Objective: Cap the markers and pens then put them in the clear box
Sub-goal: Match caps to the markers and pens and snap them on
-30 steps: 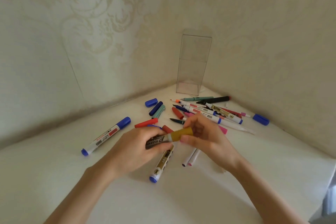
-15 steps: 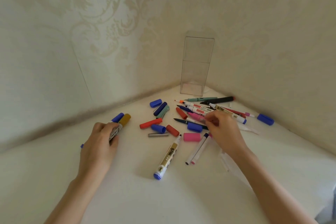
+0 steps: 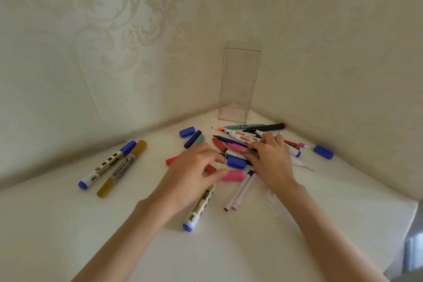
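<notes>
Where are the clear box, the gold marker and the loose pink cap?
clear box (image 3: 238, 89): head view, on its front wall, about mid-height.
gold marker (image 3: 122, 168): head view, on the middle of its barrel.
pink cap (image 3: 232, 175): head view, on the middle of the cap's side.

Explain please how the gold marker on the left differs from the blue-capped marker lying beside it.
The gold marker has gold ends and a grey label, while the blue-capped marker has blue ends and a white body. The gold marker looks thicker, and it lies nearer the person; the blue-capped marker lies on the wall side. Both are capped, lie flat and almost parallel on the white table, away from both hands.
</notes>
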Demonstrator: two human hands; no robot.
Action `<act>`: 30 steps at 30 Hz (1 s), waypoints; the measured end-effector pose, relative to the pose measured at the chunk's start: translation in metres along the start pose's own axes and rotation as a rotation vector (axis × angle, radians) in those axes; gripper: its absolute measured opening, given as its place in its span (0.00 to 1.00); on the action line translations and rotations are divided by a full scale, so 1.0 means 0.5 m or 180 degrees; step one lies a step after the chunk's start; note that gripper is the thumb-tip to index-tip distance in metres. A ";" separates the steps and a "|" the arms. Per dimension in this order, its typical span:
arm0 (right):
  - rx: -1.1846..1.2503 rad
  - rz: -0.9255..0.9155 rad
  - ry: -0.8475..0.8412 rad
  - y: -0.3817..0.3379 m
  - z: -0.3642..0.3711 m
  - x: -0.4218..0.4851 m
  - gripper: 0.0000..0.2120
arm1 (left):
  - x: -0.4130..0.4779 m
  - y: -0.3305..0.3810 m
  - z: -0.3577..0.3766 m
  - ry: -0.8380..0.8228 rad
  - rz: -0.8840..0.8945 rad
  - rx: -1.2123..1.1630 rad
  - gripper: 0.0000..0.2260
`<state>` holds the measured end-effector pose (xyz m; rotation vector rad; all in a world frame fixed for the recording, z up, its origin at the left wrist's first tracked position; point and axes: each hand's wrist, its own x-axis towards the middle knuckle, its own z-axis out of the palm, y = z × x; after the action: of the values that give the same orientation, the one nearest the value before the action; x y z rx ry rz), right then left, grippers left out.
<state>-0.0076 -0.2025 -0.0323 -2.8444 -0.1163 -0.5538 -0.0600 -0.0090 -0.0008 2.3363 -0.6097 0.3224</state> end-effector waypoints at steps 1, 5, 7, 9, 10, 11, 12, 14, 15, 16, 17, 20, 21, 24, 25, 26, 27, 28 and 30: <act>0.0053 0.0031 0.0040 0.001 0.004 0.001 0.13 | 0.011 0.011 0.016 -0.0168 0.0022 0.0154 0.13; 0.0387 0.0114 0.0284 0.000 0.004 0.003 0.10 | 0.049 0.007 0.065 -0.0559 0.0022 0.1076 0.16; 0.0798 0.0171 0.0504 -0.005 -0.007 0.002 0.08 | 0.052 -0.008 0.084 -0.0707 0.0005 0.1262 0.16; 0.1139 0.0179 0.0651 -0.008 -0.018 0.001 0.07 | 0.049 -0.018 0.090 -0.0614 0.0064 0.1154 0.15; 0.1278 0.0157 0.0680 -0.011 -0.023 -0.002 0.06 | 0.046 -0.022 0.086 -0.0376 0.0086 0.0792 0.13; 0.1414 0.0120 0.0688 -0.013 -0.028 -0.004 0.06 | 0.043 -0.022 0.078 -0.0058 0.0048 0.0257 0.11; 0.1540 0.0059 0.0698 -0.017 -0.033 -0.008 0.06 | 0.041 -0.024 0.065 0.0228 -0.0040 -0.0309 0.10; 0.1709 -0.0072 0.0715 -0.025 -0.044 -0.014 0.06 | 0.036 -0.027 0.033 0.0698 -0.0165 -0.1180 0.08; 0.1737 -0.0133 0.0711 -0.029 -0.049 -0.019 0.07 | 0.033 -0.030 0.021 0.0840 -0.0234 -0.1336 0.07; 0.1739 -0.0206 0.0713 -0.033 -0.053 -0.022 0.07 | 0.029 -0.034 0.013 0.0950 -0.0301 -0.1384 0.07; 0.1739 -0.0283 0.0717 -0.038 -0.054 -0.025 0.08 | 0.025 -0.042 0.009 0.1042 -0.0372 -0.1373 0.07; 0.1726 -0.0423 0.0676 -0.043 -0.056 -0.033 0.09 | 0.022 -0.060 0.008 0.1210 -0.0468 -0.1290 0.09; 0.1718 -0.0506 0.0681 -0.045 -0.054 -0.035 0.08 | 0.021 -0.063 0.008 0.1247 -0.0438 -0.1201 0.09; 0.1619 -0.0872 0.0806 -0.043 -0.048 -0.038 0.07 | 0.025 -0.066 0.004 0.1351 -0.0223 -0.0880 0.10; 0.1576 -0.0960 0.0821 -0.040 -0.046 -0.038 0.08 | 0.025 -0.066 0.002 0.1337 -0.0151 -0.0819 0.10; 0.1544 -0.1013 0.0804 -0.037 -0.044 -0.038 0.08 | 0.024 -0.066 0.002 0.1293 -0.0085 -0.0769 0.11; 0.1526 -0.1051 0.0766 -0.032 -0.043 -0.037 0.08 | 0.023 -0.069 0.001 0.1229 -0.0025 -0.0725 0.12; 0.1528 -0.1087 0.0711 -0.028 -0.044 -0.036 0.08 | 0.022 -0.073 0.000 0.1132 0.0022 -0.0713 0.13; 0.1575 -0.1146 0.0554 -0.022 -0.047 -0.036 0.09 | 0.019 -0.077 -0.003 0.0832 0.0004 -0.0905 0.15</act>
<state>-0.0341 -0.1981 -0.0153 -2.2912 -0.6463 -0.7225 -0.0321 0.0138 -0.0180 1.9814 -0.4936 0.4984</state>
